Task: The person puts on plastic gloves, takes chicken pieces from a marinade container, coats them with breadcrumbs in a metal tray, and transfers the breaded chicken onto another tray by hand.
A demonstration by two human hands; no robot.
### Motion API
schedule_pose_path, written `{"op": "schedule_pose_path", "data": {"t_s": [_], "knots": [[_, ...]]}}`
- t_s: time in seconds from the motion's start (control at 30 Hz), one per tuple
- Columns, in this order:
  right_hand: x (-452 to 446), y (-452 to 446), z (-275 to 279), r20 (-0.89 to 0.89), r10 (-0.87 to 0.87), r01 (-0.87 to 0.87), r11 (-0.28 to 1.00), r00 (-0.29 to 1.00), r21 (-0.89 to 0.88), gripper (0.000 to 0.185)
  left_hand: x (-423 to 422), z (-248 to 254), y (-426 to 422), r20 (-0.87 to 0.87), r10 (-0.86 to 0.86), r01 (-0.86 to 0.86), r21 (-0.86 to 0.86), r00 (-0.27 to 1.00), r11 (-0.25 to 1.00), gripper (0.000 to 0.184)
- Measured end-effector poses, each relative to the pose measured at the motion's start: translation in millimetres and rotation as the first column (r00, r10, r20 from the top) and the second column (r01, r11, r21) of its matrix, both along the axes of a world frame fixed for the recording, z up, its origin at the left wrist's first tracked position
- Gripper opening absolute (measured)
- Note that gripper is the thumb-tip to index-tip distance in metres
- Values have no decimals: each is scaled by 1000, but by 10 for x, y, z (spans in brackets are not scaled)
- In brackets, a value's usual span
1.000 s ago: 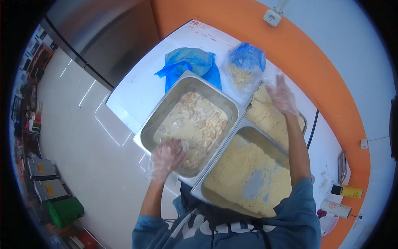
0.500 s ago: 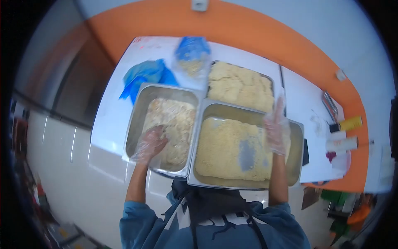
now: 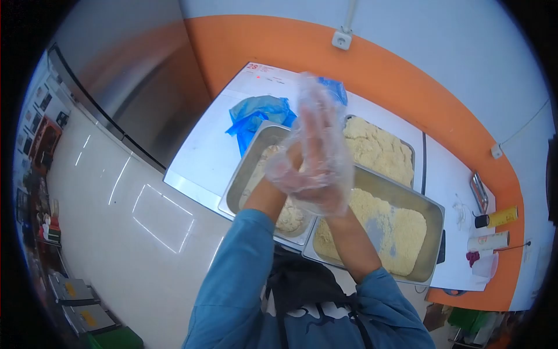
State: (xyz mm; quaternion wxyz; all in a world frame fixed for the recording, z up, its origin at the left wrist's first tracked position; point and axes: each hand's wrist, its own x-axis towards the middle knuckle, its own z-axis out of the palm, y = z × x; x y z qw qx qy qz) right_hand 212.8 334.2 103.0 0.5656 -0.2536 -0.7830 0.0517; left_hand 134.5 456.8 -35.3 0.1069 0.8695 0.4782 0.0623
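My left hand and my right hand are raised together above the steel pans, both in loose clear plastic gloves. They overlap, and the right hand covers much of the left. Stretched fingers point upward inside the crinkled plastic; the left fingers are hard to separate from the right. Below them, the left steel pan holds pieces coated in pale flour. The larger right pan contains yellowish crumbs with its metal bottom partly showing. Behind it, a tray of yellow crumb coating fills nearly to its rim.
Blue plastic bags lie behind the left pan on the white table. Towards the right end are a yellow cylinder, a white roll and a clear cup. An orange-banded wall stands behind.
My left hand has lifted out of the flour pan, and my right hand has moved left from over the crumb pan to meet it. The camera view has shifted left.
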Motion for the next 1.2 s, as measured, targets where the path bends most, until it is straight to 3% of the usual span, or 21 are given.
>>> {"op": "schedule_pose_path", "data": {"t_s": [0.2,0.37,0.47,0.6,0.7,0.77,0.83,0.9,1.07,1.2], "knots": [[-530,-13,337,292,12,-53,990,956,134,82,50,-224,-540,97,63,-51,-118,993,992,39],[-631,-5,395,246,79,-101,992,966,76,88,145,-177,-491,87,28,-18,-123,996,992,38],[-590,4,424,129,150,-147,989,980,-33,92,209,-140,-404,70,-9,18,-127,998,992,38],[-344,31,480,-183,218,-258,937,959,-235,98,215,182,-308,59,-44,52,-151,997,987,37],[108,-17,521,-400,173,-323,882,900,-345,104,-65,436,-569,157,45,-34,-68,987,997,37],[504,-96,501,-484,103,-328,852,869,-407,108,-446,292,-878,251,124,-132,15,960,991,38],[960,-205,380,-515,16,-303,824,857,-478,112,-893,-283,-930,198,105,-110,14,974,994,39],[1421,-323,157,-501,-63,-262,792,863,-552,119,-941,31,-1085,-23,194,-190,-341,981,921,44],[2300,-675,-723,-489,-160,-298,620,858,-726,132,-1008,-989,-1322,72,-36,49,-179,997,983,38],[2525,-1003,-1223,-364,-321,-188,467,874,-864,130,-614,-965,-1317,-30,-102,102,-3,994,995,18]]}}
